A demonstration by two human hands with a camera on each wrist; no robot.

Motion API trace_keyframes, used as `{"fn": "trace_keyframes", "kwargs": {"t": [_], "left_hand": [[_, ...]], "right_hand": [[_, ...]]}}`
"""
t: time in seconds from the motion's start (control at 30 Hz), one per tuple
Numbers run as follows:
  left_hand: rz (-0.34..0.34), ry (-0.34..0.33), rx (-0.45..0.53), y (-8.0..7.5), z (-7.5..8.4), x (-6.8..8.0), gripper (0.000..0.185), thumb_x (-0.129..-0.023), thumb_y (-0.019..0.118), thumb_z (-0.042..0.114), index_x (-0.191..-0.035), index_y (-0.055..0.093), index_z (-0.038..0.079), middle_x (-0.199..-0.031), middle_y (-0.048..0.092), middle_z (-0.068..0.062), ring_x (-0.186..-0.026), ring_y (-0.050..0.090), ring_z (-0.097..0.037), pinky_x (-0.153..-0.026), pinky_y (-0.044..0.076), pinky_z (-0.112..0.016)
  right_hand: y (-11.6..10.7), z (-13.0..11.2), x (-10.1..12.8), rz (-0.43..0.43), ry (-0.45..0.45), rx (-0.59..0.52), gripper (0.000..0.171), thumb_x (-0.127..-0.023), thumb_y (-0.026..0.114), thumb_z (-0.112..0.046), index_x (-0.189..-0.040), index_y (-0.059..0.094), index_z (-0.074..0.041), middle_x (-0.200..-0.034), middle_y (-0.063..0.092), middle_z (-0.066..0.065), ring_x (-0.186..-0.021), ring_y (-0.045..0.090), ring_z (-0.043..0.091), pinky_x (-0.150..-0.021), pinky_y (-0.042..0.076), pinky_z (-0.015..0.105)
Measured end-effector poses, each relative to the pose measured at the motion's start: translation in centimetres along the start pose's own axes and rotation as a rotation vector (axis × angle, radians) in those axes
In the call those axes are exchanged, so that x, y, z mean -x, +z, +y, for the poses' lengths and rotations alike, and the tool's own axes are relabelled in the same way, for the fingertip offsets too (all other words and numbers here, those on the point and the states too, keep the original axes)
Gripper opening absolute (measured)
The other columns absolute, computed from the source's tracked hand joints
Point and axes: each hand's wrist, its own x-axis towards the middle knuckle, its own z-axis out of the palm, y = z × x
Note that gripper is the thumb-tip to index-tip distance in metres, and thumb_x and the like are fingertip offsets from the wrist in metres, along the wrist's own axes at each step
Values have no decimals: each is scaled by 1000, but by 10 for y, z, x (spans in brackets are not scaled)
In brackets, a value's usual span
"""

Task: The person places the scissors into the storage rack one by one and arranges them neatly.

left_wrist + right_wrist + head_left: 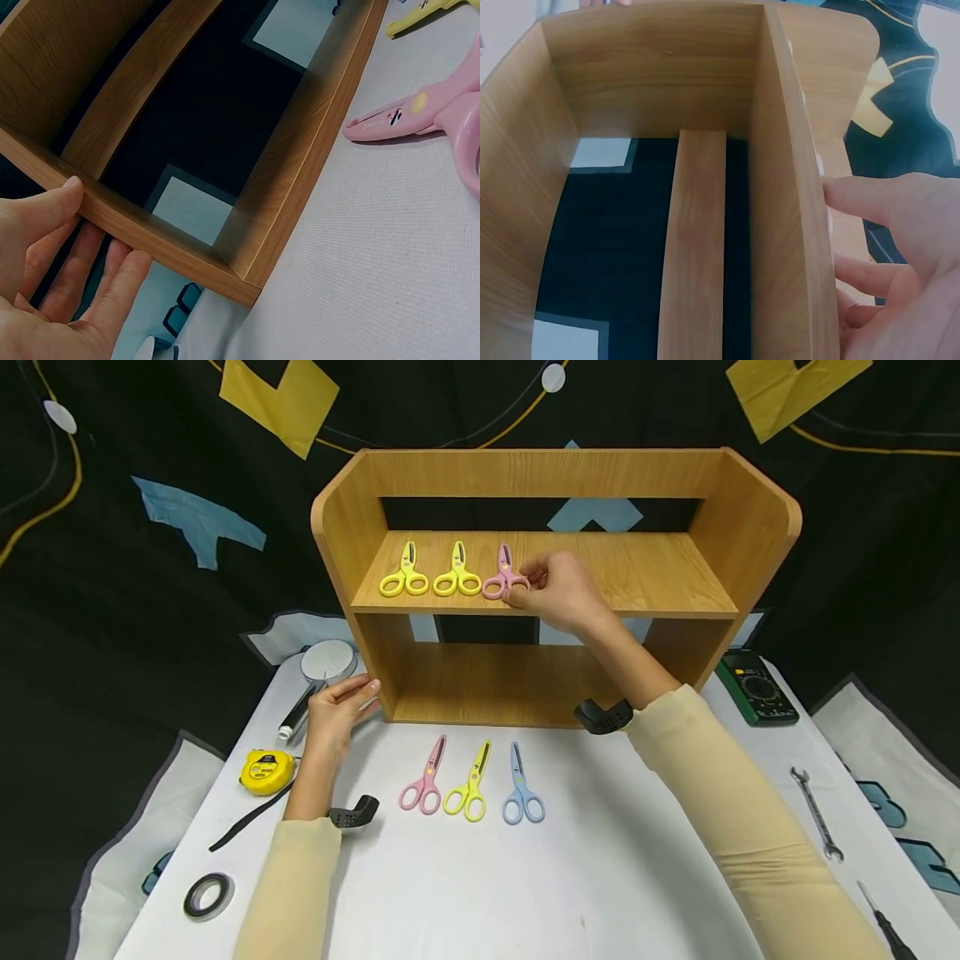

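Right hand [561,593] pinches the handle of the pink scissors [504,578] on the upper shelf [645,578], aligning them beside two yellow pairs; left hand [336,710], fingers straight, steadies the rack's side panel [372,652].

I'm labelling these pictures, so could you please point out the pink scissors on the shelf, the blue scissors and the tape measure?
pink scissors on the shelf [504,578]: head view, at the pivot above the handles.
blue scissors [520,791]: head view, just above the handle loops.
tape measure [266,771]: head view, yellow case.

Pink scissors [504,575], wood-grain shelf [637,572]
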Motion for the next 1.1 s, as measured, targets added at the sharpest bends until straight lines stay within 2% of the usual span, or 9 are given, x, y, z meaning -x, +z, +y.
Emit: {"fn": "trace_keyframes", "kwargs": {"t": [0.13,0.23,0.43,0.6,0.77,0.93,1.1], "left_hand": [[-1,-11,-1,0,1,0,35,-85,86,11,-117,75,3,-96,76,3,-91,75,-10,-99,59,-44],[-3,-22,-22,-1,0,1,39,-85,86,12,-121,73,2,-97,76,3,-92,75,-10,-100,59,-44],[-3,-20,-13,-1,-2,2,38,-84,87,13,-119,74,2,-98,76,3,-92,74,-9,-95,62,-38],[-9,-19,3,0,2,2,38,-83,87,12,-118,75,3,-98,76,3,-92,74,-9,-97,60,-40],[-6,-9,-2,-1,0,1,35,-84,87,12,-117,76,4,-98,76,3,-92,75,-9,-95,61,-39],[-8,-17,7,0,0,1,33,-84,86,11,-115,77,5,-98,76,3,-92,74,-10,-94,62,-38],[-12,-18,13,1,1,0,35,-84,86,10,-117,76,4,-99,76,3,-93,74,-10,-94,61,-38]], "right_hand": [[-6,4,9,33,-31,-40,48,-95,76,-27,-134,63,-2,-123,61,12,-104,55,24,-76,51,29],[-10,8,25,71,-77,-65,48,-95,77,-28,-134,63,-3,-123,63,13,-105,57,25,-82,54,32],[-15,25,77,119,-152,-50,46,-94,77,-33,-131,66,-7,-116,67,9,-106,58,22,-90,53,37],[-11,50,120,100,-154,-42,42,-94,77,-34,-129,66,-13,-114,68,4,-104,60,19,-87,52,35],[10,77,158,40,-120,-63,43,-93,80,-31,-131,65,-16,-117,69,0,-104,60,17,-87,54,35],[41,104,190,-20,-73,-89,49,-88,84,-30,-132,65,-19,-117,70,-6,-103,63,12,-85,59,33],[76,130,210,-81,-66,-148,56,-85,87,-28,-135,64,-17,-119,72,0,-102,65,22,-84,59,30]]}}
